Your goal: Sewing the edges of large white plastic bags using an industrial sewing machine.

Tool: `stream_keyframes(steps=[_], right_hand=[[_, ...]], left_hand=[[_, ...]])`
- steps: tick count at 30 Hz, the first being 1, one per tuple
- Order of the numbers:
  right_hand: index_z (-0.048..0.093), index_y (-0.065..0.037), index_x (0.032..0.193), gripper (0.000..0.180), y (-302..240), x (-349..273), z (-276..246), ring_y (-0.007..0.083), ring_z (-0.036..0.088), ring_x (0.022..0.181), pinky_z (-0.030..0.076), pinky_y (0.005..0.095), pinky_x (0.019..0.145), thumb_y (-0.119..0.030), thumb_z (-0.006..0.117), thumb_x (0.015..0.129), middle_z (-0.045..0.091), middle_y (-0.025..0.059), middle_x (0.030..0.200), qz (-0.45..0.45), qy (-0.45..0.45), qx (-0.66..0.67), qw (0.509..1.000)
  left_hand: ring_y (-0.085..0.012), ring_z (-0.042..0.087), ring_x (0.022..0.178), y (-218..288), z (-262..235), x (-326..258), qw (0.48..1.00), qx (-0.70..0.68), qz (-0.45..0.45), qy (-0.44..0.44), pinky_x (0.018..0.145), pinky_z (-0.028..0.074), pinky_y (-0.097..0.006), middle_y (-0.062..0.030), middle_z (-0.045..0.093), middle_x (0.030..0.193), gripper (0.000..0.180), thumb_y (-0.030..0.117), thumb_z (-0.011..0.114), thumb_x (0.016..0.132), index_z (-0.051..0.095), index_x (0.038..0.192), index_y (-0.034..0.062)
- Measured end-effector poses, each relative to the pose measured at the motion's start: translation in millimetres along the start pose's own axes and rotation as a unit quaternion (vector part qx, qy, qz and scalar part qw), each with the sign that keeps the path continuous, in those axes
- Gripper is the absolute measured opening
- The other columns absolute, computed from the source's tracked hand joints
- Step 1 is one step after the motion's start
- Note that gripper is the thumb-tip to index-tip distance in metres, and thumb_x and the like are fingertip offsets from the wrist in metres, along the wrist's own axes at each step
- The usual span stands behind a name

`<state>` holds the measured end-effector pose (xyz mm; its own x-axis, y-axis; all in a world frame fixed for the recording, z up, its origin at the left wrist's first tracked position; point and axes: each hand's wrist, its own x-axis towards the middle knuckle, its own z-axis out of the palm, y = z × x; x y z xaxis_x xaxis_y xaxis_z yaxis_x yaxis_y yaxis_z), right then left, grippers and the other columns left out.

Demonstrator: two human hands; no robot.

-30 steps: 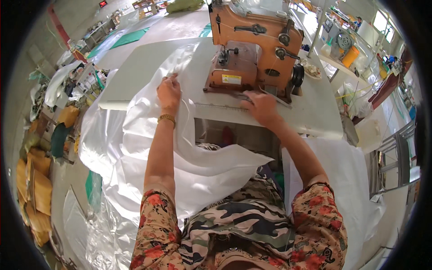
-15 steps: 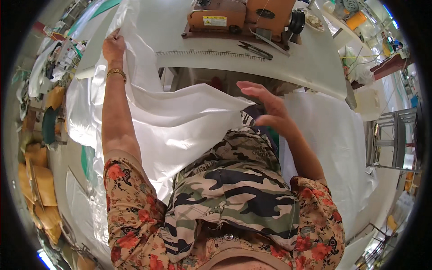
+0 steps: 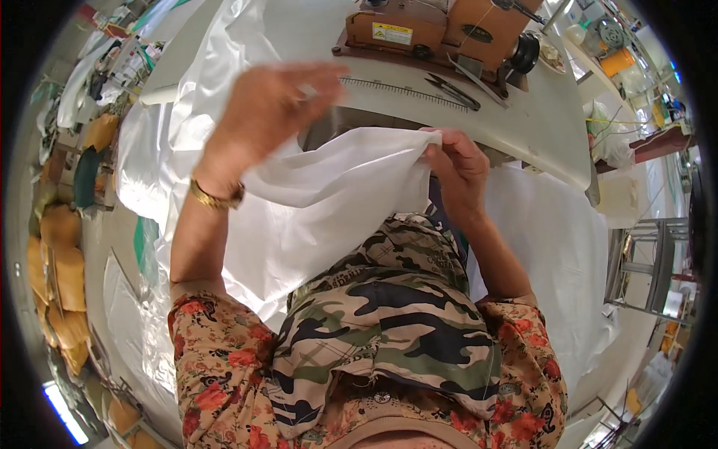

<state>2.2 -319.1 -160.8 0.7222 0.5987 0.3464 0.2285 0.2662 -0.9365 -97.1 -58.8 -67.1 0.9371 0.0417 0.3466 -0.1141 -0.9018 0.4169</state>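
Observation:
White, slightly shiny fabric (image 3: 336, 202) spreads from the sewing table's left side down over my lap. My right hand (image 3: 462, 168) pinches a corner of it in front of the table edge. Above the fabric at left, my left hand (image 3: 273, 112) is raised with fingers stretched out and smeared by motion; nothing shows in it. A gold bracelet (image 3: 213, 196) circles that wrist. On the table stands a brown sewing machine (image 3: 419, 37). Thread snips (image 3: 453, 94) lie in front of it, beside a ruler scale (image 3: 404, 88) along the tabletop.
The pale tabletop (image 3: 523, 123) ends just beyond my hands. More white fabric (image 3: 535, 239) hangs at the right. A metal-framed stool (image 3: 649, 262) stands further right, and tan bundles (image 3: 63, 277) line the far left. At the upper right sits an orange container (image 3: 618, 61).
My left hand has let go of the fabric at the far left and come right and nearer. The right hand, open before, has closed on the fabric's corner. The view has shifted slightly.

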Motion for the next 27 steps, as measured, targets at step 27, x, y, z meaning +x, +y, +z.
stream_keyframes(steps=[27], right_hand=[[0.053, 0.0, 0.115, 0.023, 34, 66, 85, 0.0143, 0.062, 0.095, 0.051, 0.0309, 0.08, -0.012, 0.053, 0.096, 0.065, 0.0099, 0.107, 0.019, -0.041, 0.303, 0.952]], left_hand=[[-0.0354, 0.064, 0.079, -6, -22, 118, 0.918, 0.271, 0.179, 0.227, 0.069, 0.052, -0.044, -0.012, 0.067, 0.089, 0.01, 0.012, 0.065, 0.084, 0.062, 0.091, 0.0055]])
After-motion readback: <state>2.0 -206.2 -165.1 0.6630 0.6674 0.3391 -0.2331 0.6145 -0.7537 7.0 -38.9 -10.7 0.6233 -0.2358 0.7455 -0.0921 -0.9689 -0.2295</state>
